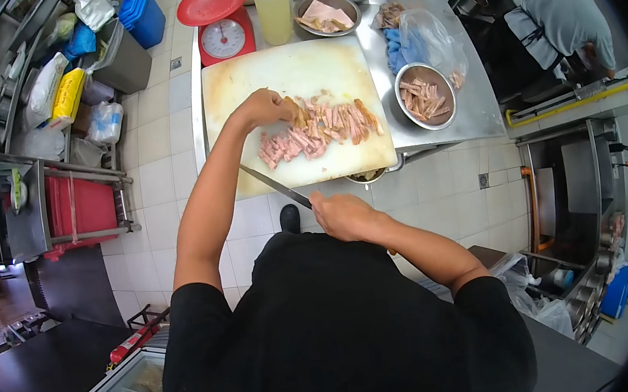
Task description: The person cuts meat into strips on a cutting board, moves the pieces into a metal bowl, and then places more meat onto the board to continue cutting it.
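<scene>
Sliced cooked meat [322, 127] lies in strips across a white cutting board [239, 80]; the pieces are pink with browned edges. My left hand [264, 109] is at the left end of the strips, fingers curled in and fingertips against the browned pieces. Whether a piece is pinched in them is hidden. In my right hand [343, 214] is the handle of a knife [276, 186], held low by the board's front edge. Its blade points up and left, apart from the meat.
A metal bowl of meat strips [427, 98] stands right of the board. Behind are a red scale [225, 37], a container of yellowish liquid [273, 7] and a bowl with larger meat pieces [326, 15]. A person in grey [568, 8] is at the right.
</scene>
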A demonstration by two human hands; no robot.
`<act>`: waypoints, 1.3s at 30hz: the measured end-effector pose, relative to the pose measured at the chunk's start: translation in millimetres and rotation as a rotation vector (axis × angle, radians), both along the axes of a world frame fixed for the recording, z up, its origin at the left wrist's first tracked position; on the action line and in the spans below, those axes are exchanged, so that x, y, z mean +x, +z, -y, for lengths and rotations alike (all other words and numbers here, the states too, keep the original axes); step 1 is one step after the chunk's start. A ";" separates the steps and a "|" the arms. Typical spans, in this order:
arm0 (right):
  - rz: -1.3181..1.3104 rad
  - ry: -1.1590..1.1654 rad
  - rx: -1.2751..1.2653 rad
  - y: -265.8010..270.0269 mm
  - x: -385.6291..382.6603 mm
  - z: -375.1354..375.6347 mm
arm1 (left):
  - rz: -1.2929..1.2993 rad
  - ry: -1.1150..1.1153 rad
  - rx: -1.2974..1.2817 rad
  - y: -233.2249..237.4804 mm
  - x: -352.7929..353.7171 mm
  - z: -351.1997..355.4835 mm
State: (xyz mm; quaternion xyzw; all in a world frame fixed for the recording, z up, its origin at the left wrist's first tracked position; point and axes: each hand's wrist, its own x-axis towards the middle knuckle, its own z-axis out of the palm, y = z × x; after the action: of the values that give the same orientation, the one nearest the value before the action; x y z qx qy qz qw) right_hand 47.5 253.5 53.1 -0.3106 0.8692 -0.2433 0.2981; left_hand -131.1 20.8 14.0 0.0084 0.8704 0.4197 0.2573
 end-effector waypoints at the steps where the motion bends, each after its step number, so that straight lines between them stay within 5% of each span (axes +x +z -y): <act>1: 0.001 0.017 0.023 0.5 -2.1 0.6 | -0.005 0.003 -0.010 1.3 3.2 5.8; 10: 0.034 -0.154 0.270 19.8 -35.2 -18.0 | 0.180 0.483 0.920 41.9 78.2 57.1; 14: 0.000 -0.170 0.252 20.8 -41.0 -17.5 | 0.240 0.569 1.255 21.4 106.4 65.6; 25: -0.023 -0.200 0.143 -3.0 -31.9 -29.1 | 0.202 0.730 1.300 -8.7 133.1 50.6; 28: -0.030 -0.191 0.083 -5.3 -27.2 -29.8 | 0.146 0.781 1.223 -6.0 135.3 44.1; 30: -0.010 -0.206 0.083 -4.3 -23.2 -30.4 | -0.014 0.687 0.643 -7.8 133.9 40.9; 32: 0.009 -0.217 0.084 0.1 -19.1 -29.4 | -0.065 0.639 0.540 -19.6 137.2 42.1; 34: 0.070 -0.237 0.072 8.2 -16.9 -25.2 | -0.646 0.335 -0.246 -20.2 142.3 41.1; 37: 0.021 -0.187 0.012 15.7 -11.8 -18.5 | -0.806 0.251 -0.160 -15.0 147.2 40.6; 39: 0.016 -0.146 0.055 29.4 -12.2 -10.6 | -0.696 0.192 -0.131 -9.7 146.1 42.8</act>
State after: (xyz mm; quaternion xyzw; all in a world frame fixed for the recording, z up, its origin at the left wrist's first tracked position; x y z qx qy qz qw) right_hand 35.3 264.1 82.5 -0.2360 0.8936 -0.2429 0.2947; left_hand 15.0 -22.0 4.3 0.0525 0.9277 0.3574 -0.0947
